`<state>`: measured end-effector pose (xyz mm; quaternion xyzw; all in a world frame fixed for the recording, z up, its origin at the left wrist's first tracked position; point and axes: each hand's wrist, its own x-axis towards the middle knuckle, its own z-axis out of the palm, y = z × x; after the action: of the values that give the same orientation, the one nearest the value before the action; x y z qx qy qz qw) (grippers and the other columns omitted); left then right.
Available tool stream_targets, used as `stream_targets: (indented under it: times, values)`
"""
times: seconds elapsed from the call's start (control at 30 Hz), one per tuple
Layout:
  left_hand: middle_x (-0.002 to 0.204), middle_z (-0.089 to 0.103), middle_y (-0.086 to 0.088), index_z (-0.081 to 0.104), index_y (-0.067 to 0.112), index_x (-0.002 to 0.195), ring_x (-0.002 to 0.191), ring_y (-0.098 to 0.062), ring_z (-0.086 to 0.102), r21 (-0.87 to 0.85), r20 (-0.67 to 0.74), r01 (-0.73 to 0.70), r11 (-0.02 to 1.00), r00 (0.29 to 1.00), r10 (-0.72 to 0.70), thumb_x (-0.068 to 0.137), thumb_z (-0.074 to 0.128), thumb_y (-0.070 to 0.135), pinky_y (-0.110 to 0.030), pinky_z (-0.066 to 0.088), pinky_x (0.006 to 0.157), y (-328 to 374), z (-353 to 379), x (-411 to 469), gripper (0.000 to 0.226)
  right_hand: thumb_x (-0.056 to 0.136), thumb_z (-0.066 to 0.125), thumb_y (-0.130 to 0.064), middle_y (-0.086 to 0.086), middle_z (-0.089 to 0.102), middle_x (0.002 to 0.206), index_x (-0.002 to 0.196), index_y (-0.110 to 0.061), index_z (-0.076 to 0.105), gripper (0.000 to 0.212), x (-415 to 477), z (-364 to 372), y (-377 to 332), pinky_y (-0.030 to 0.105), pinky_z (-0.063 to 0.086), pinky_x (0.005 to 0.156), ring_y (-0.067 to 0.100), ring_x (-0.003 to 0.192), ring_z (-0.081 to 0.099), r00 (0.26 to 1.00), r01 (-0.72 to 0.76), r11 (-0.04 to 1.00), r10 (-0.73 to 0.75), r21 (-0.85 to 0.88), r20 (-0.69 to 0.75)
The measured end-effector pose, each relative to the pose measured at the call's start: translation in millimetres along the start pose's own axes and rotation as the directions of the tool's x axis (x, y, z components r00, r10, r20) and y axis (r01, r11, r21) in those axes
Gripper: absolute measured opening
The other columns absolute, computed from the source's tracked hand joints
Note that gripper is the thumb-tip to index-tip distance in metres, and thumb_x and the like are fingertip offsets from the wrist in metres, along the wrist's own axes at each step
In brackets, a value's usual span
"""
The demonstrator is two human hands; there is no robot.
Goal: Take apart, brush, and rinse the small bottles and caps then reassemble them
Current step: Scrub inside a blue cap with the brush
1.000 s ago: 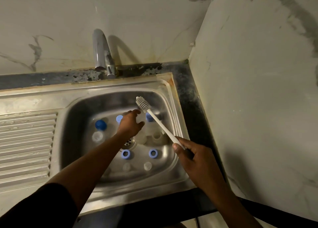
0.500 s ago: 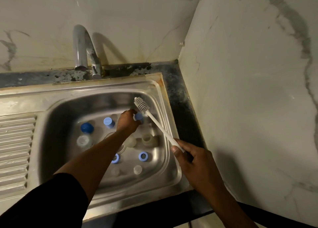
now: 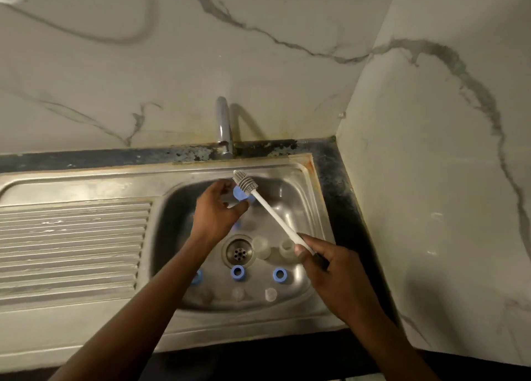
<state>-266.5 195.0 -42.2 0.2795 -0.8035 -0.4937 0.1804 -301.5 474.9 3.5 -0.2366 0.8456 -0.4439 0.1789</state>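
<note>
Over the sink (image 3: 305, 170), a blue cap (image 3: 239, 194) is pinched by the left hand (image 3: 217, 209) for brushing. The brush (image 3: 272, 210) is clasped in the right hand's (image 3: 336, 278) curled fingers.

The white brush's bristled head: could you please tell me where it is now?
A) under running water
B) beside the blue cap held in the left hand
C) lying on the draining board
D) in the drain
B: the right hand grips the brush by its handle, and its bristled head sits beside the blue cap that the left hand holds.
</note>
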Motion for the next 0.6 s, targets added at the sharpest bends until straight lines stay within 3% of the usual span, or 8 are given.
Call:
stream_targets:
  times: [0.13, 0.3, 0.43, 0.6]
  values:
    - [0.113, 0.076, 0.012, 0.066, 0.03, 0.115, 0.106, -0.008, 0.073, -0.075, -0.07, -0.058, 0.995, 0.996, 0.053, 0.082, 0.085, 0.043, -0.031, 0.061, 0.089, 17.7, -49.4, -17.7, 0.04, 0.101, 0.057, -0.061, -0.014, 0.078, 0.096, 0.116, -0.071, 0.06, 0.019, 3.8, 21.0, -22.8, 0.022, 0.06, 0.077, 0.0, 0.086, 0.074, 0.995, 0.103, 0.995, -0.102, 0.019, -0.011]
    - [0.114, 0.073, 0.021, 0.066, 0.031, 0.117, 0.108, -0.001, 0.07, -0.07, -0.132, -0.119, 0.99, 0.985, 0.109, 0.092, 0.083, 0.028, -0.012, 0.056, 0.086, 19.2, -96.6, -28.8, 0.03, 0.101, 0.052, -0.066, -0.012, 0.076, 0.092, 0.12, -0.075, 0.056, 0.021, 6.1, 42.3, -46.6, 0.035, 0.062, 0.076, 0.007, 0.083, 0.073, 0.984, 0.177, 0.984, -0.177, -0.001, 0.026]
    - [0.123, 0.073, 0.014, 0.069, 0.025, 0.131, 0.113, -0.005, 0.07, -0.067, -0.175, -0.121, 0.99, 0.979, 0.108, 0.09, 0.085, 0.029, -0.024, 0.06, 0.094, 13.5, -125.3, -36.8, 0.044, 0.103, 0.053, -0.061, -0.012, 0.073, 0.082, 0.126, -0.073, 0.056, 0.026, 3.1, 46.8, -65.3, 0.033, 0.06, 0.071, 0.009, 0.072, 0.071, 0.975, 0.213, 0.976, -0.211, -0.032, 0.077]
    - [0.126, 0.071, 0.002, 0.072, 0.013, 0.131, 0.113, -0.014, 0.071, 0.018, -0.158, -0.129, 0.991, 0.979, 0.13, 0.077, 0.08, 0.052, -0.039, 0.063, 0.097, 11.2, -152.3, -47.2, 0.068, 0.103, 0.051, -0.059, -0.013, 0.065, 0.067, 0.135, -0.062, 0.055, 0.032, 1.3, 51.5, -83.3, 0.032, 0.058, 0.06, 0.009, 0.058, 0.065, 0.961, 0.256, 0.958, -0.239, -0.129, 0.137]
